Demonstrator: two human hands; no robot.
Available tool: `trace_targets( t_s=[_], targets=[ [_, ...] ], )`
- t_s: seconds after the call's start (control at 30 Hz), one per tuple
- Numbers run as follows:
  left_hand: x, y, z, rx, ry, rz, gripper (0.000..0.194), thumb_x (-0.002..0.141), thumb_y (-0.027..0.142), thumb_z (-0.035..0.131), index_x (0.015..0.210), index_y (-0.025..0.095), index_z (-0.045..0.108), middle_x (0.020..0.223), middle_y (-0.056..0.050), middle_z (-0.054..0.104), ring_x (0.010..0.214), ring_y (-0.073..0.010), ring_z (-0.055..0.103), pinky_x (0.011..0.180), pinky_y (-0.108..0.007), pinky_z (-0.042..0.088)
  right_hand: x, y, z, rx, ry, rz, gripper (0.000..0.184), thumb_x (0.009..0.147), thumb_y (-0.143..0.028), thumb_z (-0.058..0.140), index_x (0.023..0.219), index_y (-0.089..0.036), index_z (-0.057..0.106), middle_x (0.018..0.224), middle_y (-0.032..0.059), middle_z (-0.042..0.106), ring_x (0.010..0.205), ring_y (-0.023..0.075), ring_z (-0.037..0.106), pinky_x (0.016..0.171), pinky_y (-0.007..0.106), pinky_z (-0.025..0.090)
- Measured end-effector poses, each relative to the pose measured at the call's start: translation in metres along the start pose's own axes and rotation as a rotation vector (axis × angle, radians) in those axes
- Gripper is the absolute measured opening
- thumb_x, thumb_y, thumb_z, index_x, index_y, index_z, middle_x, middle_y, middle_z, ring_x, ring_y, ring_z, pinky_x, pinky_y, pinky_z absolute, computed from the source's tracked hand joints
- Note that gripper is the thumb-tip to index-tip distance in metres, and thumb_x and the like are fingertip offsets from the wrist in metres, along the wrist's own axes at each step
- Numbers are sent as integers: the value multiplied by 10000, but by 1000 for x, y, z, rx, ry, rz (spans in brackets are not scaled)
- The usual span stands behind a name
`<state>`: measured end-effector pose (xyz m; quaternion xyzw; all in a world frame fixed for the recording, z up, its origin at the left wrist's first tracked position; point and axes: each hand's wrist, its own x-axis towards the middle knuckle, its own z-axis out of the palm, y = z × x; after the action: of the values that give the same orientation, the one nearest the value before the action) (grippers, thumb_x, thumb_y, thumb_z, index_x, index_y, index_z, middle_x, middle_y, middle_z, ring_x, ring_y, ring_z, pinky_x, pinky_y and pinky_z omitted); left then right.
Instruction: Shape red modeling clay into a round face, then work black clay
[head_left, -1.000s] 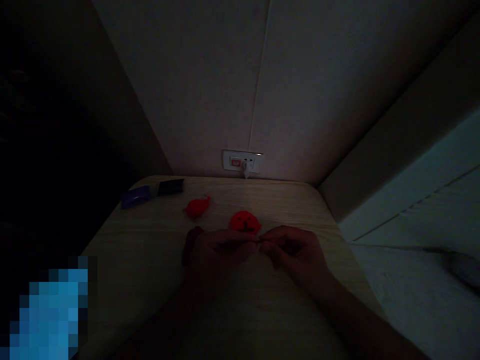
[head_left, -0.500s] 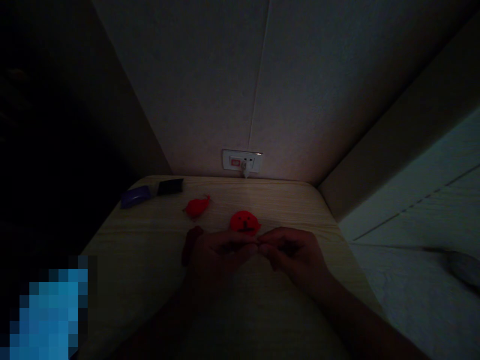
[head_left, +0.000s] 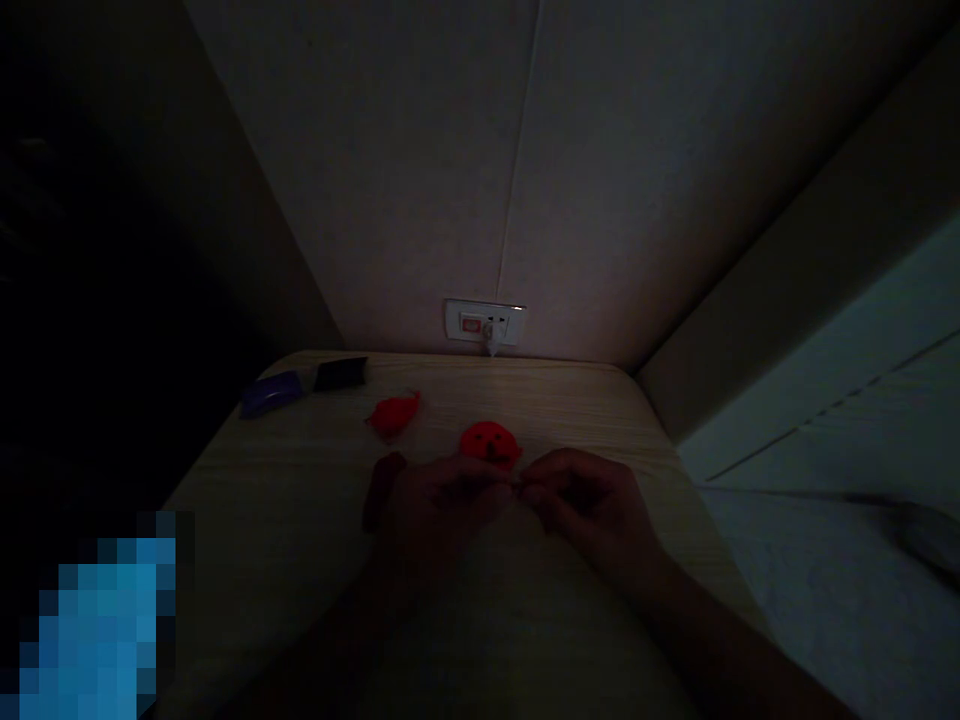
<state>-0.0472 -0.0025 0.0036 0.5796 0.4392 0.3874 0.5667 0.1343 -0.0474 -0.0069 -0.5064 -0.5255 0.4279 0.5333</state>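
Observation:
My left hand and my right hand meet fingertip to fingertip low over the wooden tabletop. Both are closed in a pinch; whatever lies between the fingers is too small and dark to name. Just beyond them lies a flat red disc, with dark marks like eyes, a nose and a mouth; the fingers hide its lower edge. A dark red piece sits at the left side of my left hand, partly covered by it. Farther back is a bright red lump that seems to lie on clear wrapping.
At the table's back left lie a purple packet and a black packet. A wall socket with something plugged in is just above the back edge. A pale panel stands on the right. The scene is very dim.
My right hand's fingers have shifted very slightly, and the fingertips cover a little more of the disc's mouth mark. Everything on the table stays in place.

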Motion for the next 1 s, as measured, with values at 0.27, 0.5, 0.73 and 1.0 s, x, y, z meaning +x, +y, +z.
trace_targets(
  t_s=[0.27, 0.5, 0.73, 1.0],
  targets=[
    [0, 0, 0, 0, 2, 6, 36, 736, 188, 783, 748, 221, 787, 722, -7, 793, 695, -160, 745, 657, -228, 589, 0, -4, 0, -49, -26, -46, 90, 833, -292, 797, 868, -208, 796, 702, 27, 719, 557, 126, 604, 482, 226, 446],
    [1, 3, 2, -20, 16, -17, 36, 697, 179, 788, 699, 213, 777, 682, 3, 780, 642, -131, 718, 615, -194, 561, -1, 2, -1, -42, -65, -112, 87, 823, -218, 797, 910, -226, 800, 773, 36, 731, 653, 142, 639, 562, 246, 485],
    [2, -4, -1, 24, 50, 5, 37, 746, 247, 787, 752, 211, 795, 625, 11, 745, 571, -113, 664, 554, -187, 520, 0, -2, 0, -30, -17, -89, 69, 818, -208, 798, 880, -228, 821, 709, 22, 755, 527, 110, 612, 468, 210, 462],
    [3, -6, -3, 37, 105, -9, 75, 716, 276, 816, 744, 207, 806, 594, 4, 735, 548, -121, 656, 536, -195, 516, 1, -6, 1, -3, 57, -65, 64, 787, -195, 822, 838, -234, 824, 680, 15, 773, 470, 98, 600, 418, 189, 455]
  ],
)
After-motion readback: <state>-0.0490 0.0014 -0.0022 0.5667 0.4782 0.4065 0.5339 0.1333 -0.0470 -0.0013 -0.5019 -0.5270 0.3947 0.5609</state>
